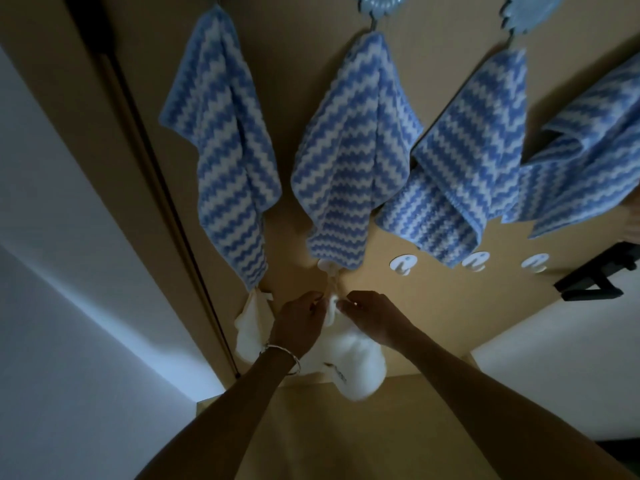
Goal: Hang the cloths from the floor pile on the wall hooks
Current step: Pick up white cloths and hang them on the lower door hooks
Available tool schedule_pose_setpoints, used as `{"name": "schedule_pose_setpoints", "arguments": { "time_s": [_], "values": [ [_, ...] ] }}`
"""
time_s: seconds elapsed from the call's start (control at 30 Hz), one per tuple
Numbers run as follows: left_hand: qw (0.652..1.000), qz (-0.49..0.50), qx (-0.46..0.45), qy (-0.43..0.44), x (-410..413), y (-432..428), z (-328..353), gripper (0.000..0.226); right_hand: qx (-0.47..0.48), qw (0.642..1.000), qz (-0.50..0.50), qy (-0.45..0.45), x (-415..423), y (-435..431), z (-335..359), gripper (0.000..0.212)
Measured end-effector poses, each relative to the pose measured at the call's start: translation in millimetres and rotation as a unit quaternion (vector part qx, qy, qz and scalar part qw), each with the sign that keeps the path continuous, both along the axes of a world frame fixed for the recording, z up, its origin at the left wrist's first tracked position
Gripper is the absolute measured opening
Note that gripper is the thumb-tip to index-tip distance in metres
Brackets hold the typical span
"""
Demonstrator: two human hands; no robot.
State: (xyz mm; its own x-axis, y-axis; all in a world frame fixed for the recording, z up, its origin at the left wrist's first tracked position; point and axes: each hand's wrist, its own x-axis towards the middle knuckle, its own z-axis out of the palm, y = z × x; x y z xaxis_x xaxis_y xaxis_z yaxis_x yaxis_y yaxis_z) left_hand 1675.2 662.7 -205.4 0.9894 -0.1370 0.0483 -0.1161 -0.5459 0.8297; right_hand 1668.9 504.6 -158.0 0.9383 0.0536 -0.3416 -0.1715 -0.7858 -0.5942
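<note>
A white cloth (349, 368) hangs by its loop from a round white hook (327, 265) on the brown wall. My left hand (299, 322) and my right hand (372, 317) pinch the cloth's top just below that hook, one on each side. Another white cloth (251, 327) hangs to the left. Three more white hooks (401, 264) (475, 260) (535, 262) stand bare to the right. The floor pile is out of view.
Several blue-and-white zigzag cloths (346, 150) hang on an upper row of hooks above. A dark door edge (156, 174) runs down the left. A black bracket (595, 275) juts out at the right. White wall lies at both sides.
</note>
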Motion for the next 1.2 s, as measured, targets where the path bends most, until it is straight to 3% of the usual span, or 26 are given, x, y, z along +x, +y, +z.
{"name": "schedule_pose_setpoints", "arguments": {
  "time_s": [0.53, 0.77, 1.2],
  "values": [
    [0.999, -0.005, 0.033, 0.035, 0, 1, -11, 0.028, 0.013, 0.998, -0.014, 0.055, 2, -1, -14, 0.036],
    [0.997, -0.032, 0.05, 0.044, 0, 4, -17, 0.033, 0.046, 0.995, -0.029, 0.078, -2, 0, -15, 0.023],
    [0.997, -0.027, 0.044, 0.059, -8, -3, -10, 0.031, 0.068, 0.994, -0.055, 0.072, -17, -1, -11, 0.025]
  ]
}}
